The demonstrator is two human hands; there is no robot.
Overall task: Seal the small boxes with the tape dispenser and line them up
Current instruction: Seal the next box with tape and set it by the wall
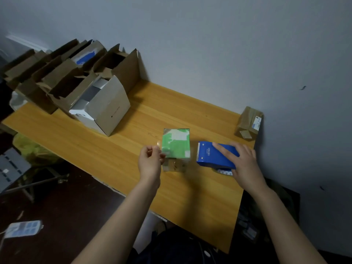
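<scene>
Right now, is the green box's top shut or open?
Shut: the green box has a flat top, no flap raised. Whether tape already seals it, cannot tell; the left hand pinches a clear strip beside it.

Wooden table [106, 141], grey wall [209, 44], dark floor [66, 206]

Counter [118, 141] before you: wood-grain top, orange-yellow, smooth, faint satin sheen.
Small box [176, 143]: cardboard, green printed face, pale patches where print is torn; lower side under clear shiny tape.
Tape strip [159, 144] pinched in your left hand [150, 161]: clear glossy film.
Tape dispenser [211, 155] gripped in your right hand [243, 161]: smooth blue plastic, toothed metal blade, metal rivets.
Taped box [248, 122]: brown cardboard, glossy tape wrap, paper labels.
Open boxes [62, 80]: matt brown cardboard, ragged torn edges.
Wall [228, 54]: matt paint.
</scene>
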